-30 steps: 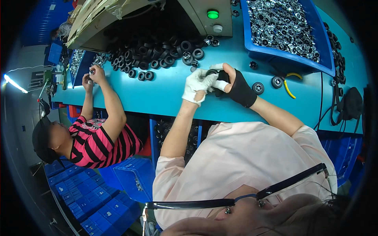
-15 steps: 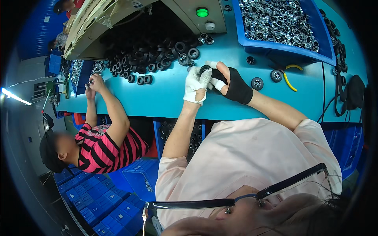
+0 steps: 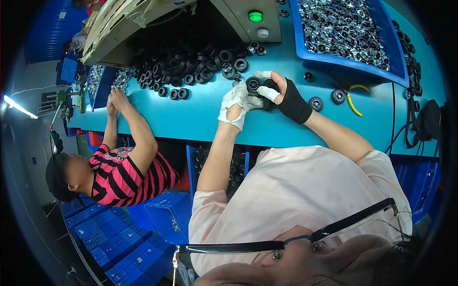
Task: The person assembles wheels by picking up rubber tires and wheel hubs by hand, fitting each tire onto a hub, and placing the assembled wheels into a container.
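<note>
Between my hands is a small toy-like wheel [image 3: 254, 85], a black tire with a spoked hub whose face is turned up. My left hand [image 3: 234, 106], in a white glove, is closed on the wheel's left side. My right hand [image 3: 290, 99], in a black fingerless glove with white-wrapped fingertips, pinches it from the right. Part of the tire is hidden behind the fingers. Just beyond the left hand lie loose tires and shiny hubs [image 3: 237, 76]. To the right of my right hand rest two wheels, one nearer [image 3: 316, 103] and one farther [image 3: 338, 97].
Yellow-handled pliers [image 3: 354, 105] lie at the right. A blue bin [image 3: 355, 68] of chrome hubs stands at the far right. A heap of black tires [image 3: 179, 66] spills from a machine with a green light [image 3: 255, 16]. At the left a co-worker [image 3: 136, 167] sits at the bench.
The wheel between my hands has turned so its spoked face shows. My hands have shifted slightly. The co-worker's hands have moved to the hubs by their bin.
</note>
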`<control>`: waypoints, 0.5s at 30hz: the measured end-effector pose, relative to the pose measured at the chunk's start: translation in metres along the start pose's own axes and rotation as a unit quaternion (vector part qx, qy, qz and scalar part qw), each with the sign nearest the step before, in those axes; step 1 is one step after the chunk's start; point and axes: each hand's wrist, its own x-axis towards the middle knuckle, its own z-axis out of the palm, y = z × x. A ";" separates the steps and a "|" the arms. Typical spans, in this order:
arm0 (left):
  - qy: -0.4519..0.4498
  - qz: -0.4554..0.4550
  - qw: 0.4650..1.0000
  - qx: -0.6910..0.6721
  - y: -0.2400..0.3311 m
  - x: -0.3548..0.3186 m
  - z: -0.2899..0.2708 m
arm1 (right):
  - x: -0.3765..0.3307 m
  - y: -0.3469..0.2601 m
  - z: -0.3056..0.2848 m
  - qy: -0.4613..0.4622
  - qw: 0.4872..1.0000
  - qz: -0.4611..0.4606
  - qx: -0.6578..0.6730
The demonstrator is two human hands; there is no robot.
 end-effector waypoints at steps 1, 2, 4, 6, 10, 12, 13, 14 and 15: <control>0.006 -0.012 1.000 0.003 0.000 0.001 -0.001 | 0.001 0.002 -0.001 0.006 1.000 -0.006 -0.006; 0.012 -0.025 1.000 0.006 0.001 0.001 -0.002 | 0.002 0.004 -0.002 0.013 1.000 -0.011 -0.012; 0.016 -0.023 1.000 0.006 0.002 0.002 0.001 | 0.004 0.008 -0.002 0.016 1.000 -0.018 -0.010; 0.021 -0.022 1.000 0.005 0.003 0.002 0.001 | 0.005 0.008 -0.003 0.019 0.999 -0.024 -0.008; 0.021 -0.012 1.000 0.020 0.007 0.002 0.004 | 0.004 -0.002 -0.003 -0.019 1.000 -0.014 -0.007; 0.025 -0.005 0.999 0.048 0.007 0.003 0.004 | 0.004 -0.003 -0.003 -0.022 0.999 -0.033 -0.012; 0.029 0.009 0.998 0.060 0.004 0.005 0.002 | 0.003 -0.002 -0.002 -0.015 1.000 -0.017 -0.005; 0.033 0.023 0.997 0.072 0.003 0.007 0.002 | 0.003 -0.001 -0.002 -0.009 1.000 -0.001 0.003; 0.032 0.024 0.997 0.073 0.003 0.006 0.004 | 0.003 0.002 -0.002 -0.008 1.000 -0.002 0.003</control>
